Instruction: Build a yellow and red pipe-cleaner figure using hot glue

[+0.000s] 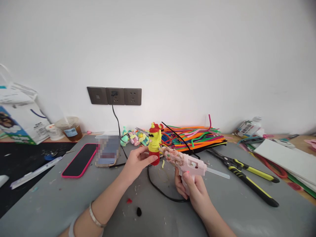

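My left hand point(138, 163) holds a small yellow and red fuzzy figure point(154, 144) upright by its red base, between thumb and fingers. In my right hand point(191, 187) is a pale pink glue gun point(195, 164), gripped by its handle. Its nozzle points left and is at the figure's side, near the yellow body; whether they touch I cannot tell. A clear glue stick point(218, 172) sticks out of the gun's back. Below the hands a black oval piece point(139, 211) and a red scrap point(129, 200) lie on the grey mat point(116, 210).
Colourful pipe cleaners point(202, 135) lie behind the gun. Long-handled shears point(247, 174) rest at the right, beside white sheets point(286, 161). Two phones point(80, 161), a drink cup point(71, 130) and a white bag point(27, 121) are at the left. A black cord point(163, 192) loops under the hands.
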